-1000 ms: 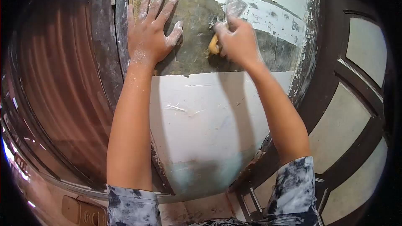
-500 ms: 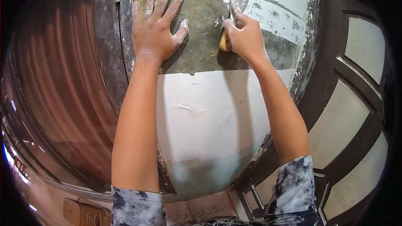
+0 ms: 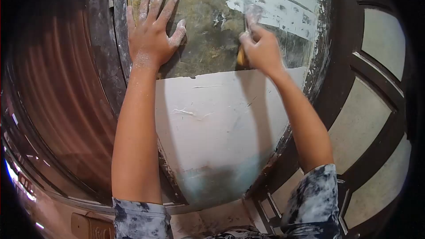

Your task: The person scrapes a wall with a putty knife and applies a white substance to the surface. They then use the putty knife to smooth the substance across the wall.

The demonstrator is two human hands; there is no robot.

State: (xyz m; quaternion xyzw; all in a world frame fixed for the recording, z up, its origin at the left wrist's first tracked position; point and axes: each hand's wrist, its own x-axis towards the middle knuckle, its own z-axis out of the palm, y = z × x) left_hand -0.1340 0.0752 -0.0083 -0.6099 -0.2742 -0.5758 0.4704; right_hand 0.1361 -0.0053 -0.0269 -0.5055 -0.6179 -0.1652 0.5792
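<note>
My left hand [image 3: 152,35] lies flat with spread fingers on the bare, grey-brown part of the wall [image 3: 201,31]. White dust coats its fingers and wrist. To the right, my right hand [image 3: 263,46] is closed around a putty knife [image 3: 241,56] with a yellowish handle. Its blade points upward and is blurred by motion, against the border between the bare patch and the white coating [image 3: 283,13]. The index finger stretches along the blade. Below both hands is a smooth white lower section [image 3: 221,119] with a few scratches and a loose-looking flake [image 3: 183,112].
A worn, paint-flecked dark frame [image 3: 321,40] borders the wall on the right. Farther right stands a dark panelled door [image 3: 336,84] with pale panes. On the left is a brown curtain-like surface [image 3: 57,97]. A brownish box-shaped object [image 3: 90,226] sits at bottom left.
The putty knife and my right hand have moved slightly down relative to the wall's patch edge. My left hand stays pressed on the wall while the whole view shifts a little.
</note>
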